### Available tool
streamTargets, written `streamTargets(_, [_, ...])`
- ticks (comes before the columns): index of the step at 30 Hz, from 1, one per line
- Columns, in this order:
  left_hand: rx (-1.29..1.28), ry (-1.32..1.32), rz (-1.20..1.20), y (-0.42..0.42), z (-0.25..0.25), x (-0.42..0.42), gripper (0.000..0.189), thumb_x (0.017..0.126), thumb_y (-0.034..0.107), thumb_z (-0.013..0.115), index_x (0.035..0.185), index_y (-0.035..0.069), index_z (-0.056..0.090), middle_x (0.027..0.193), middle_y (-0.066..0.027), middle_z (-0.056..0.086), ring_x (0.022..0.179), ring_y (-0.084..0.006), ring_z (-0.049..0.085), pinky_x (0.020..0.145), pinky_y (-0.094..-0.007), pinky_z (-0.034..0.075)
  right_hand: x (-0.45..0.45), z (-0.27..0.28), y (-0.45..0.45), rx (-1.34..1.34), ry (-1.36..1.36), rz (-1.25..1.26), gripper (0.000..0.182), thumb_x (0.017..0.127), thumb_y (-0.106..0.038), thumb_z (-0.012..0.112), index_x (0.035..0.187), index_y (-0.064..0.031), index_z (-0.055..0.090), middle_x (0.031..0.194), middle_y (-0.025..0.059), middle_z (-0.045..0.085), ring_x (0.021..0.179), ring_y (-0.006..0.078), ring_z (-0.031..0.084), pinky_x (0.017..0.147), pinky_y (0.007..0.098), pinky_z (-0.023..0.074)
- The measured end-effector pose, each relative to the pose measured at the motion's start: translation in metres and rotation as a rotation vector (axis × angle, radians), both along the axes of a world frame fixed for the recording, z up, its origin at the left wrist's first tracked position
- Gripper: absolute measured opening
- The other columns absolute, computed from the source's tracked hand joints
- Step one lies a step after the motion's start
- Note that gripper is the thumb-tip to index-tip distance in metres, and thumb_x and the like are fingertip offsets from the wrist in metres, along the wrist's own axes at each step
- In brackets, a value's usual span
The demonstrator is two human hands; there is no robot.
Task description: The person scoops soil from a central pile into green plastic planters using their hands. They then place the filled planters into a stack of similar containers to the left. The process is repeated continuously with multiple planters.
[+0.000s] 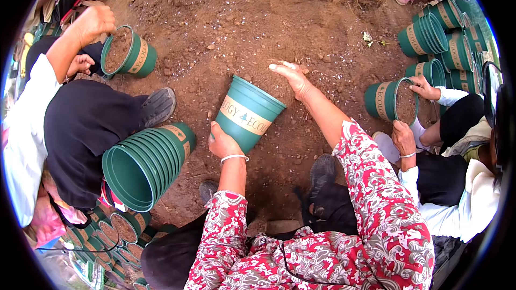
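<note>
A green plastic plant pot is tilted in front of me with its rim turned away, towards the brown soil. A pale band with writing and a tree mark runs around its wall. My left hand, with a white bracelet at its wrist, grips the pot low on its left side. My right hand is at the soil, just to the right of the rim, with its thumb apart from the fingers. Nothing shows in that hand, though its fingers are partly hidden. The pot's inside is out of sight.
On my left, a person's hand is above a soil-filled pot; nested pots lie nearer me. On my right, another person's hands hold a filled pot beside stacked pots. Filled pots stand at lower left.
</note>
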State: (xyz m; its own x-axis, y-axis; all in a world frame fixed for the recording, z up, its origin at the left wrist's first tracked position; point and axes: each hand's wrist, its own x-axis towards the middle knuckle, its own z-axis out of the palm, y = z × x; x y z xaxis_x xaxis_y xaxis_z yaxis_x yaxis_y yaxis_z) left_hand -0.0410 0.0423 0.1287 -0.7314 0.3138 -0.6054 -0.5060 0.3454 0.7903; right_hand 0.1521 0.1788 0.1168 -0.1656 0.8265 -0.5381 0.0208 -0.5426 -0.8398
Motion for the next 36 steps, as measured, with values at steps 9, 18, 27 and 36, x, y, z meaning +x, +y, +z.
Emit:
streamTargets(9, [0.072, 0.091, -0.077, -0.036, -0.012, -0.01, 0.053, 0.095, 0.038, 0.049, 0.106, -0.012, 0.064, 0.101, -0.0191, 0.067, 0.085, -0.024, 0.064, 0.077, -0.0366, 0.052, -0.034, 0.038, -0.025, 0.077, 0.109, 0.173, 0.05, 0.076, -0.033, 0.079, 0.115, -0.0031, 0.067, 0.112, 0.0081, 0.068, 0.108, 0.0172, 0.059, 0.099, 0.0339, 0.0429])
streamTargets(18, [-0.127, 0.264, -0.226, -0.108, -0.038, -0.054, 0.059, 0.096, 0.044, 0.048, 0.116, -0.01, 0.062, 0.115, -0.0243, 0.065, 0.101, -0.0298, 0.064, 0.089, -0.0376, 0.049, -0.094, 0.079, -0.087, 0.626, -0.257, 0.409, 0.045, 0.076, -0.037, 0.075, 0.113, -0.0117, 0.069, 0.121, 0.0082, 0.064, 0.114, 0.024, 0.059, 0.101, 0.0347, 0.0444])
streamTargets(27, [0.385, 0.226, -0.221, -0.101, 0.044, -0.043, 0.059, 0.096, 0.039, 0.049, 0.129, -0.009, 0.052, 0.133, -0.0258, 0.054, 0.123, -0.0334, 0.051, 0.104, -0.0382, 0.038, -0.132, 0.104, -0.181, 0.96, -0.526, 0.336, 0.035, 0.074, -0.036, 0.071, 0.105, -0.0195, 0.073, 0.121, 0.0052, 0.065, 0.115, 0.0261, 0.058, 0.1, 0.0379, 0.0463])
streamTargets(36, [0.175, 0.281, -0.142, -0.133, 0.038, -0.047, 0.056, 0.097, 0.035, 0.043, 0.132, -0.008, 0.048, 0.132, -0.0279, 0.053, 0.122, -0.0374, 0.052, 0.104, -0.041, 0.038, -0.154, 0.097, -0.22, 1.331, -0.685, 0.552, 0.038, 0.075, -0.032, 0.07, 0.112, -0.0212, 0.068, 0.128, 0.0052, 0.058, 0.125, 0.0286, 0.048, 0.104, 0.0501, 0.036])
